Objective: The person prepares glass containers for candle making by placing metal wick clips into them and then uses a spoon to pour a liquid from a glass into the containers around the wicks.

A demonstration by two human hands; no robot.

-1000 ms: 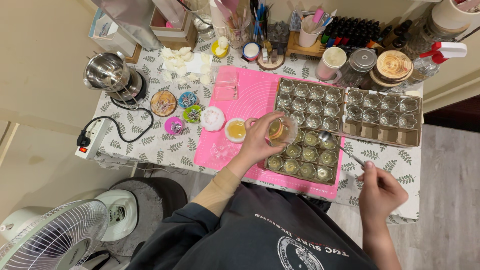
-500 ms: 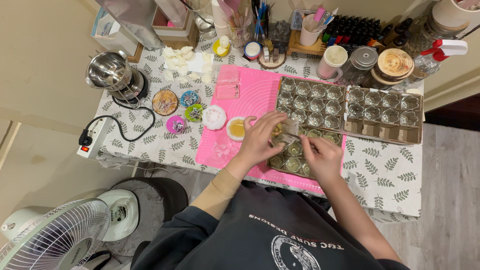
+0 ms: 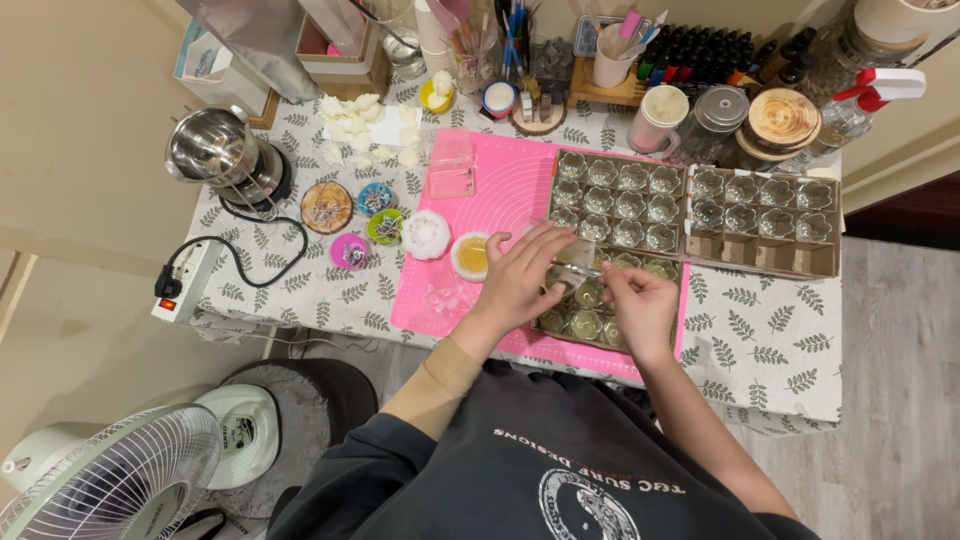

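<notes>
The left hand [image 3: 520, 280] gripped a small clear glass cup [image 3: 575, 252], tilted over the cardboard tray [image 3: 620, 262] of little glass cups. The right hand [image 3: 640, 305], close beside it, pinched a thin spoon [image 3: 580, 266] reaching into that cup. A pink mat [image 3: 500, 190] lay under both hands; a yellow-filled dish [image 3: 471, 257] sat just left of the left hand.
</notes>
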